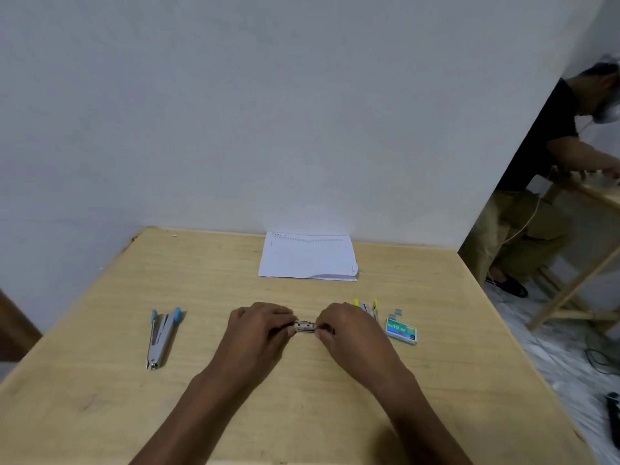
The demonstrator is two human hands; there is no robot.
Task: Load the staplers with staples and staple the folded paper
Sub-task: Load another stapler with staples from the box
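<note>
Head view: the left hand (258,325) and right hand (345,325) meet over the middle of the bench (235,414). Each grip is closed in a pinch on one end of a small silver stapler (304,326), held low. I cannot tell if it touches the wood. The fingers hide whether its magazine is open or already holds staples.

Elsewhere:
- The blue stapler (163,337) lies splayed open, well to the left.
- The yellow stapler (366,307) is just behind the right hand, partly hidden.
- The staple box (401,331) is near the right hand, with a loose staple strip (398,312) just beyond it.
- The folded paper (307,258) is at the far edge against the wall, well apart from the hands.

Risks, as judged:
- The pinch is on small, smooth metal ends. If the spring pusher lets go, the part could snap shut on a fingertip or jump out of the grip.
- Forcing the magazine at an angle could jam it.
- The right wrist sits close to the yellow stapler and the box. A careless sweep could knock the loose strip and break it apart.
- A strip seated crooked would probably misfeed at the paper.
</note>
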